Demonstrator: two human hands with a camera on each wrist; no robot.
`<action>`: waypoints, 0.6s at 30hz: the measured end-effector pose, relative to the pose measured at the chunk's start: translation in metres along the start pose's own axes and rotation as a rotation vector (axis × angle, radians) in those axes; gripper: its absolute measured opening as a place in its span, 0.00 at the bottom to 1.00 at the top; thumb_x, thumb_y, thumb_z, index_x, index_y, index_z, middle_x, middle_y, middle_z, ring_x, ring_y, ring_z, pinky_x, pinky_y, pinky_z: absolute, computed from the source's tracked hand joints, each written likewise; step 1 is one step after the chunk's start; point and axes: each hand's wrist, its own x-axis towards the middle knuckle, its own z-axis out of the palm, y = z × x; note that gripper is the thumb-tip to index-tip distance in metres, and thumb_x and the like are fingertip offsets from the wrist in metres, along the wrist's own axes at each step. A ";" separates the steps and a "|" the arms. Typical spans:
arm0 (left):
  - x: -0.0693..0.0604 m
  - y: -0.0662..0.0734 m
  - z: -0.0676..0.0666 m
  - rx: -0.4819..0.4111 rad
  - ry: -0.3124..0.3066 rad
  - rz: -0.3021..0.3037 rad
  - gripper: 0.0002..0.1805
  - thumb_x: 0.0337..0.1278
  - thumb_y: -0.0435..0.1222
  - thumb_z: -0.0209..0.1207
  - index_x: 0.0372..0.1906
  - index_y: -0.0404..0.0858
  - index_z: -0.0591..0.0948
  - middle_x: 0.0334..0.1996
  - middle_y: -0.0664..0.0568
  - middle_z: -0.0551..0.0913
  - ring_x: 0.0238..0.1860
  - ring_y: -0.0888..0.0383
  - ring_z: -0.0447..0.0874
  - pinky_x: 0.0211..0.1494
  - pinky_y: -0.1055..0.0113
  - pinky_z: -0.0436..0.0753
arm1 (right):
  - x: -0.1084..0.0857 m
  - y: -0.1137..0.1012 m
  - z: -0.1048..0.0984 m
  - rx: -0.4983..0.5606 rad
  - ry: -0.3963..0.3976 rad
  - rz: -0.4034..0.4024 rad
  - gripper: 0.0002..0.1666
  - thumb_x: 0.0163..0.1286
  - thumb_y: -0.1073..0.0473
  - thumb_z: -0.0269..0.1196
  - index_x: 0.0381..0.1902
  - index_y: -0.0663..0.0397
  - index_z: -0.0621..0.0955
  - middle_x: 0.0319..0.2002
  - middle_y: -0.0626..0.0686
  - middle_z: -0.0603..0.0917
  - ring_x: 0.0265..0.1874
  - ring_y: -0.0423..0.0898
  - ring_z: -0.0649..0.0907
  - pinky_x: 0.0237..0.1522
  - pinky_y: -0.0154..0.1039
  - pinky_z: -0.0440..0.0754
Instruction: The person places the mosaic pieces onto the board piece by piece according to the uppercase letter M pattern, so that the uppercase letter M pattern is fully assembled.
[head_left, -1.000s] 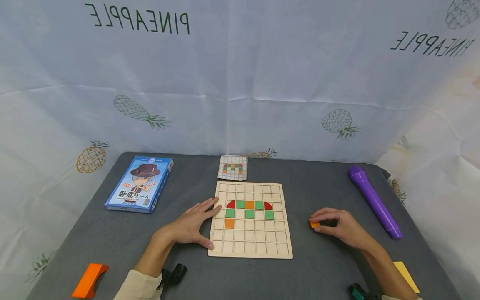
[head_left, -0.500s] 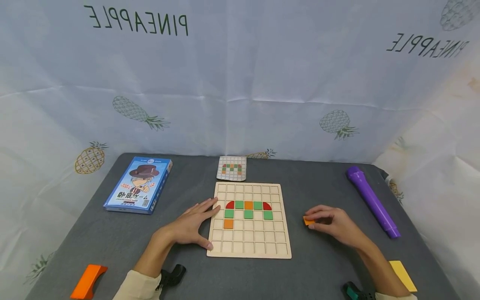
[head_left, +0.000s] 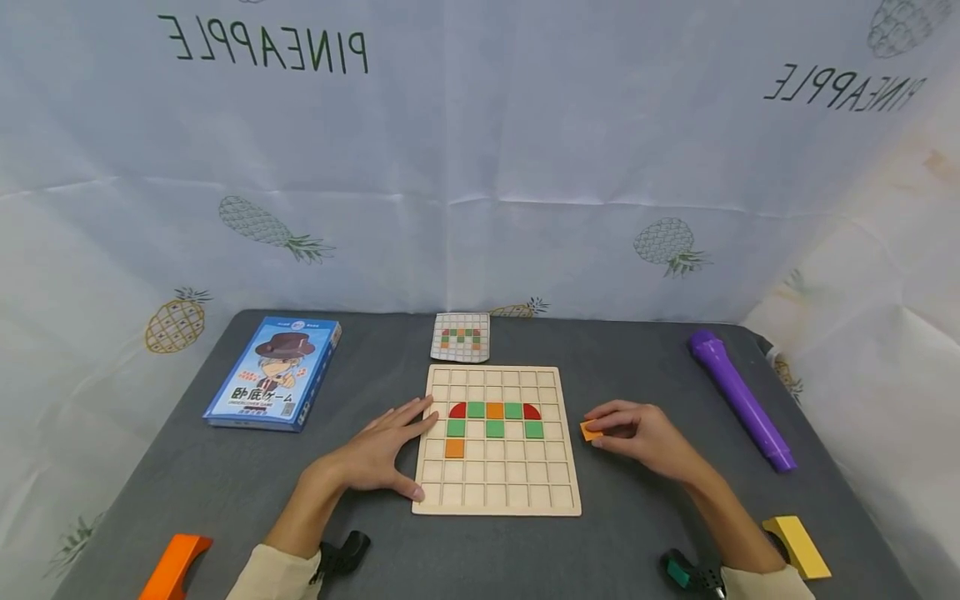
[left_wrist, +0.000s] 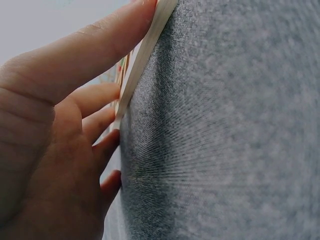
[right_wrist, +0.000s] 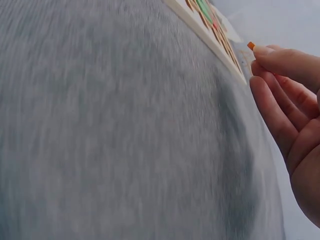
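Observation:
A wooden grid board [head_left: 517, 496] lies mid-table with green, orange and red tiles in some cells. One orange square tile [head_left: 454, 448] sits in its left part, below a green one. My left hand [head_left: 375, 454] rests at the board's left edge, fingers spread, thumb on the lower left corner; the left wrist view shows the thumb [left_wrist: 100, 47] against the board's rim. Just right of the board, my right hand [head_left: 641, 433] pinches another orange square tile [head_left: 591, 431] between thumb and fingers. In the right wrist view only a corner of that orange tile [right_wrist: 251, 45] shows.
Behind the board lies a small pattern card [head_left: 461, 337]. A blue game box [head_left: 273, 371] stands at the left, an orange arched block [head_left: 174, 567] near left. On the right are a purple stick [head_left: 742, 400] and a yellow arched block [head_left: 798, 546].
My right hand has moved left toward the board, carrying the orange tile. More of the yellow block shows beside the right forearm. The left hand stays at the board's edge.

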 end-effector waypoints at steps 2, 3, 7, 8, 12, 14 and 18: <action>0.000 0.000 0.000 -0.006 0.002 0.001 0.62 0.41 0.55 0.78 0.81 0.41 0.59 0.85 0.46 0.47 0.85 0.40 0.42 0.82 0.33 0.46 | 0.004 -0.001 0.004 0.006 -0.008 -0.015 0.13 0.65 0.61 0.72 0.47 0.54 0.90 0.51 0.59 0.89 0.45 0.31 0.86 0.37 0.30 0.86; 0.000 0.001 0.000 -0.012 0.004 0.003 0.62 0.40 0.55 0.78 0.81 0.41 0.59 0.85 0.46 0.47 0.85 0.40 0.42 0.82 0.32 0.45 | 0.006 -0.002 0.005 0.008 -0.013 -0.019 0.13 0.65 0.61 0.72 0.47 0.54 0.90 0.51 0.59 0.88 0.45 0.31 0.86 0.37 0.30 0.86; 0.000 0.001 -0.001 -0.019 0.003 0.004 0.62 0.40 0.54 0.79 0.81 0.41 0.59 0.85 0.46 0.47 0.85 0.40 0.42 0.82 0.32 0.45 | 0.012 -0.004 0.013 0.025 -0.030 -0.026 0.12 0.66 0.62 0.71 0.48 0.54 0.90 0.52 0.60 0.88 0.46 0.31 0.85 0.37 0.30 0.86; 0.000 0.001 -0.001 -0.018 0.002 0.006 0.62 0.41 0.55 0.79 0.81 0.41 0.59 0.85 0.46 0.47 0.85 0.39 0.42 0.82 0.32 0.45 | 0.013 -0.005 0.016 0.027 -0.033 -0.026 0.12 0.65 0.62 0.72 0.47 0.54 0.90 0.52 0.60 0.88 0.46 0.30 0.85 0.37 0.30 0.86; 0.000 -0.001 -0.001 -0.008 0.004 0.009 0.63 0.41 0.55 0.78 0.81 0.41 0.59 0.85 0.46 0.46 0.85 0.40 0.42 0.82 0.32 0.45 | 0.019 -0.010 0.022 0.015 -0.041 -0.022 0.13 0.65 0.59 0.73 0.47 0.51 0.91 0.52 0.57 0.89 0.47 0.28 0.84 0.36 0.30 0.86; 0.000 -0.001 -0.001 -0.007 0.007 0.013 0.63 0.41 0.55 0.78 0.81 0.41 0.59 0.85 0.45 0.47 0.85 0.40 0.42 0.82 0.32 0.46 | 0.022 -0.013 0.025 0.014 -0.041 -0.022 0.13 0.64 0.58 0.73 0.47 0.50 0.91 0.52 0.56 0.89 0.48 0.28 0.84 0.37 0.30 0.86; -0.001 -0.001 0.000 -0.014 0.010 0.023 0.63 0.40 0.54 0.78 0.81 0.40 0.59 0.84 0.44 0.47 0.85 0.39 0.43 0.82 0.32 0.46 | 0.025 -0.018 0.031 0.029 -0.039 -0.028 0.14 0.62 0.58 0.74 0.47 0.51 0.91 0.51 0.56 0.90 0.48 0.28 0.85 0.39 0.31 0.88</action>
